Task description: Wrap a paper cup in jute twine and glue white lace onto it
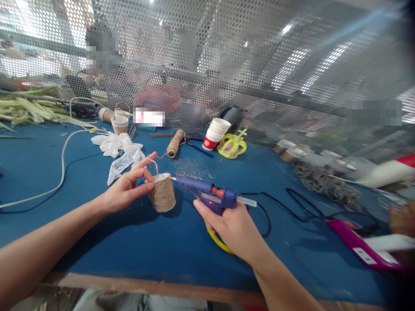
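My left hand [129, 188] pinches the rim of a paper cup [164, 196] whose outside is wrapped in brown twine. A loose strand of twine [156, 167] rises from the cup's rim over my left fingers. Wrapped round the handle of a blue hot glue gun [202, 190] is my right hand [236, 226]. The gun's nozzle meets the cup's upper right rim, and a clear glue stick [247, 201] juts from its back. Behind the cup lies a roll of twine [175, 143]. Part of a yellow ring-shaped thing [218, 242] shows under my right hand.
Stacked paper cups [214, 134] and a yellow crown-shaped piece [231, 146] stand at the back. Crumpled white plastic [116, 147] lies left. A black cord [272, 196], grey cord pile [324, 183] and magenta power strip [353, 239] lie right, near another person's hand [402, 222].
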`<action>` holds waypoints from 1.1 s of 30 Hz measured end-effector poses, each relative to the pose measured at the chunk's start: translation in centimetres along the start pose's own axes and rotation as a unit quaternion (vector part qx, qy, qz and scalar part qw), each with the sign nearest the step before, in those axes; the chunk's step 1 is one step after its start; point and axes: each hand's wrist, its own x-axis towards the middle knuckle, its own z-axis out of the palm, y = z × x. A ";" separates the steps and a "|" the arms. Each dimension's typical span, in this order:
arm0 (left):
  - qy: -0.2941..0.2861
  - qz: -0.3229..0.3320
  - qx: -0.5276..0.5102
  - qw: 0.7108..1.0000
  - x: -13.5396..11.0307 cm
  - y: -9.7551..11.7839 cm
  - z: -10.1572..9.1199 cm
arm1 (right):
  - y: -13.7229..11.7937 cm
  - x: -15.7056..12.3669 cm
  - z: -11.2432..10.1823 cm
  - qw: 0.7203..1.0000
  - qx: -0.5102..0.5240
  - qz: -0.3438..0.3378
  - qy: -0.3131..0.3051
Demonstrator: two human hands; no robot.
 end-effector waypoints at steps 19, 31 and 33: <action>0.001 0.005 0.008 1.000 0.0 -0.1 0.0 | -0.4 -0.5 0.7 0.996 -0.025 -0.081 0.014; -0.005 0.014 0.004 1.000 -0.2 -0.3 -0.1 | -0.2 -0.4 0.5 0.997 -0.025 -0.072 0.011; -0.004 0.018 0.001 1.000 -0.1 -0.4 -0.1 | -0.1 -0.4 0.3 0.998 -0.026 -0.061 0.011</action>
